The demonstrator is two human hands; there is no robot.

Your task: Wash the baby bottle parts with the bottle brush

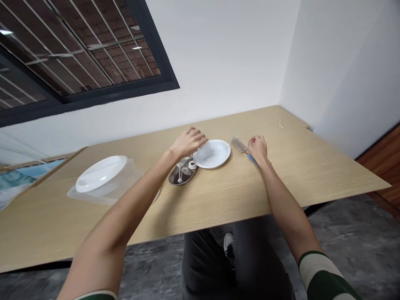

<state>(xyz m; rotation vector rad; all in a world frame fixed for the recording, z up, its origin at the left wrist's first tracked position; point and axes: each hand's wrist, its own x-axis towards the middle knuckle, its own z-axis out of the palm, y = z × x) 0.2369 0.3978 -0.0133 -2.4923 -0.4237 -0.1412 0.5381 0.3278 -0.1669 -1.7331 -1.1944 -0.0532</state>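
My left hand [188, 142] hovers over the far rim of a small steel tray [175, 177] holding clear and white plastic parts [184, 168]; its fingers are curled and I cannot see anything in them. Right beside the tray sits a white plate [211, 154] with a thin rod lying across it. My right hand [258, 149] rests on the table with fingers closed around the blue handle of a bottle brush [240, 145], whose bristle head points toward the plate.
On the left of the wooden table [237, 196] stands a large white plate [100, 174] on a clear plastic sheet or lid. A small white piece [280, 123] lies near the far right corner. White walls border the table; my legs are below its front edge.
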